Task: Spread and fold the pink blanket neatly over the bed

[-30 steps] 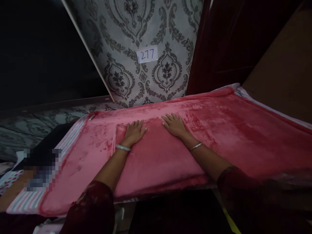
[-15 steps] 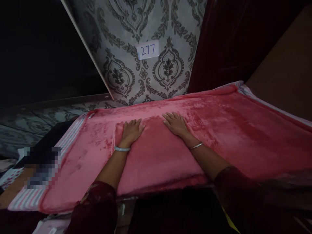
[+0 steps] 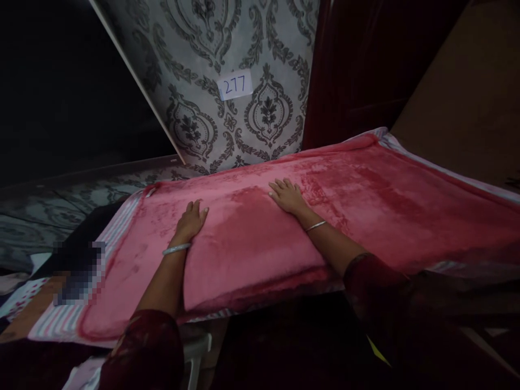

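Note:
A plush pink-red blanket (image 3: pixel 244 249) lies spread over a table-height surface, its front edge hanging a little toward me. My left hand (image 3: pixel 190 221) rests flat on the left part of it, palm down with the fingers apart. Farther right, my right hand (image 3: pixel 286 195) also lies on the pile with its fingers spread. Neither hand grips the fabric. Beneath the blanket, a striped cloth (image 3: pixel 117 219) shows along the left side and at the far right corner. Darker and lighter patches mark the pile.
Behind the blanket stands a patterned wall (image 3: pixel 227 43) bearing a paper marked 277 (image 3: pixel 235 84). A dark panel (image 3: pixel 73 81) is at left, a dark red door-like panel (image 3: pixel 357 70) at right. Below the front edge is a pale stool (image 3: pixel 198 346). Folded fabrics lie at far left.
My left hand has slid left across the blanket, away from my right hand, which stays in nearly the same place. The raised fold under my hands now looks flatter. My view has shifted slightly.

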A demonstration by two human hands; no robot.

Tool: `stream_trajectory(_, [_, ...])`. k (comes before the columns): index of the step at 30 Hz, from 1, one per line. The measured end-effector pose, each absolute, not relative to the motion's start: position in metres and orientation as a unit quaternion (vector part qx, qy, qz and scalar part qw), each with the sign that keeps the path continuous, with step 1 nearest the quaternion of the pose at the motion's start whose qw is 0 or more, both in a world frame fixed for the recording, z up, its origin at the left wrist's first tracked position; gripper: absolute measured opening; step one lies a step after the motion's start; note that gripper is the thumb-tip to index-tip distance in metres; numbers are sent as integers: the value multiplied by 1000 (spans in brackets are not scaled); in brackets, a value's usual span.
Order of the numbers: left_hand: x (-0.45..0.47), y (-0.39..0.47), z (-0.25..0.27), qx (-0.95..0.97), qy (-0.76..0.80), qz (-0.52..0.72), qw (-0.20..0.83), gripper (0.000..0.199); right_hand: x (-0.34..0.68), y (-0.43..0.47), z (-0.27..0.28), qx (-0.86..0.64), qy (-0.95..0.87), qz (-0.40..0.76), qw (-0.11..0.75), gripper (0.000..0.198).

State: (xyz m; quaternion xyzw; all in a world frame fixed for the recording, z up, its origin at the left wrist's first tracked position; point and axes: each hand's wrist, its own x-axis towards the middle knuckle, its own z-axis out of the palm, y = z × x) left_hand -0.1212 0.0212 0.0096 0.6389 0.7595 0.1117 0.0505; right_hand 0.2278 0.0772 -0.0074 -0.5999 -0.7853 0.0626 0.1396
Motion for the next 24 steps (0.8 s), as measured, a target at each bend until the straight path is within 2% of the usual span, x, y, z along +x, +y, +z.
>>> stream_trajectory(8, [-138,-2,10,616,734,236,161,78,264,80,-15,-605,-775,128,135,63])
stream_trajectory(11, [-131,-20,21,620,746,216,111,80,284,66,-19,-592,-782,127,148,64])
stream_trajectory(16, [-104,-82,9,727,673,129,-22,66,302,-15,-35,-548,-817,37,177,62])
stream_trajectory(20, [-90,-112,-15,748,656,93,-28,62,300,-65,-50,-518,-836,6,181,59])
stream_trajectory(24, [-90,-113,-24,748,657,92,-25,63,299,-71,-58,-529,-825,-1,200,58])
